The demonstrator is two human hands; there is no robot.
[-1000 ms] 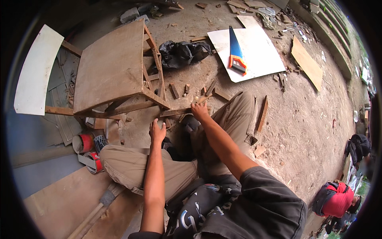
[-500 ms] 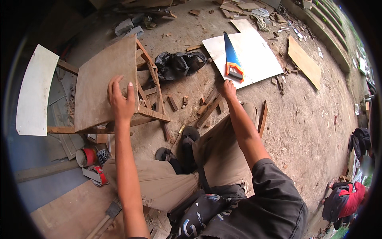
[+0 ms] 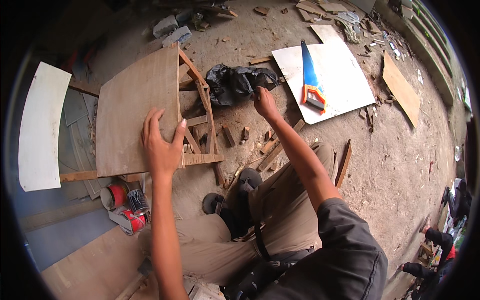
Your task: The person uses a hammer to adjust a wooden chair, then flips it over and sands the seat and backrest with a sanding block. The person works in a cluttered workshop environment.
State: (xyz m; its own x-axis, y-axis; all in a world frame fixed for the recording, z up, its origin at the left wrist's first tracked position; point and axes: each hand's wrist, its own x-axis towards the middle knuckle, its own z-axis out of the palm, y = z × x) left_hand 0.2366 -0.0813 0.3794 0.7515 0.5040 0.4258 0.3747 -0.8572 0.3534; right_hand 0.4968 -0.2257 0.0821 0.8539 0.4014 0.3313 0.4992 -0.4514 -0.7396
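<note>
The left grip (image 3: pixel 162 149), a bare hand, is spread over the wooden panel (image 3: pixel 132 92), thumb and fingers wide apart, grasping nothing that I can see. The panel reaches from beneath that grip away to its left and beyond it, and the panel's wooden frame (image 3: pixel 213 131) shows just to the grip's right. The right grip (image 3: pixel 264 103) is at the near edge of the black plastic bag (image 3: pixel 232 82), fingers curled; I can't tell from here whether they pinch the plastic or only touch it. Most of the bag sits left of that grip, on the floor (image 3: pixel 395 175). Right of the right grip, a little apart, a blue saw (image 3: pixel 311 75) with an orange and black handle lies on a white board (image 3: pixel 345 82). Nearer the person than the right grip, sticks of wood (image 3: pixel 272 153) lie about. Left of the left grip and nearer the person are a dark can (image 3: pixel 138 202) and red tins (image 3: pixel 116 196); farther left is a white sheet (image 3: pixel 42 130).
</note>
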